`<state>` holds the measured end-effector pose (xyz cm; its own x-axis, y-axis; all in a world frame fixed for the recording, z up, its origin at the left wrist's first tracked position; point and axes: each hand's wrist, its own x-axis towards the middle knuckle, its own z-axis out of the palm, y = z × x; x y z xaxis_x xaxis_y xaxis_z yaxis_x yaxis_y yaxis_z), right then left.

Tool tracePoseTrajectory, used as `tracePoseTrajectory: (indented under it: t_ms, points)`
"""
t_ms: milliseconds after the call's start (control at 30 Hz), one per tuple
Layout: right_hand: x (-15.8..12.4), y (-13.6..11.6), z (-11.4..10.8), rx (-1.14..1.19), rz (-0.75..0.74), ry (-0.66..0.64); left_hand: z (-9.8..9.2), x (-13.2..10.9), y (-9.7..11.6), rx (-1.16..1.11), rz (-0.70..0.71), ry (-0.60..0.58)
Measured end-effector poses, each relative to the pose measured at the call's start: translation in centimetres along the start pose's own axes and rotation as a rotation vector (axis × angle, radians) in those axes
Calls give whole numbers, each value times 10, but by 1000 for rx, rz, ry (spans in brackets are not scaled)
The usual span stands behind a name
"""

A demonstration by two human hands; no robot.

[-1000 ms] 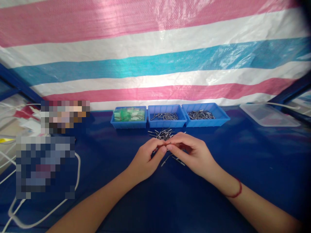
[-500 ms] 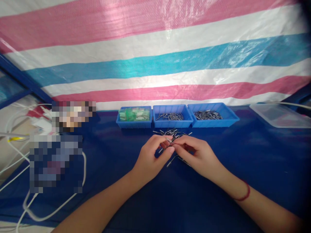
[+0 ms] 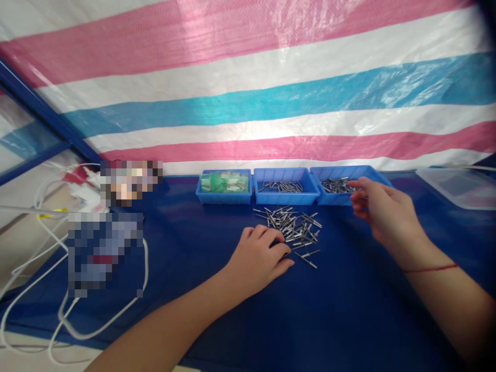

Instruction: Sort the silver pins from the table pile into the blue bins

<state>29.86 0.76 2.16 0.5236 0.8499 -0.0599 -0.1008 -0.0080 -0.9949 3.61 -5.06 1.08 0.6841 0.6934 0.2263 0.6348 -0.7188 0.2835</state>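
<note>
A loose pile of small metal pins (image 3: 296, 227) lies on the blue table cover (image 3: 271, 320). My left hand (image 3: 259, 258) rests at the pile's near left edge, fingers curled down onto the pins; what they pinch is hidden. My right hand (image 3: 383, 212), a red thread round its wrist, hovers at the right blue tray (image 3: 335, 199) that holds more metal pins, with fingers curled and fingertips over the tray's rim. Whether it holds a pin is not visible.
Behind the pile stand a middle blue tray (image 3: 284, 198) with a few pins and a left blue tray (image 3: 222, 197) with green plastic parts. A clear plastic container (image 3: 457, 187) sits far right. White cables (image 3: 96, 328) loop at the left. A striped tarp (image 3: 248, 77) hangs behind.
My hands were pinched together over the pile. They have parted: the right hand went up and right to the right tray, the left dropped onto the pile's edge. The camera view shifted left.
</note>
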Motion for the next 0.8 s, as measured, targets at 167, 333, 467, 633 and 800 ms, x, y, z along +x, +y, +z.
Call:
tracePoseTrajectory:
  t_ms: [167,333,467,633,800]
  points:
    - [-6,0,4,3,8,-50,1,1,1,68,38,40]
    - [-17,-3,8,-49,-7,-162,4,2,-1,149,54,36]
    - [-29,-4,9,-206,-125,-380,3,3,-1,113,9,69]
    - [-57,-1,19,-355,-359,-828,-9,5,0,-223,-184,157]
    - [-78,6,29,-326,-391,-901,-16,5,1,-555,-307,235]
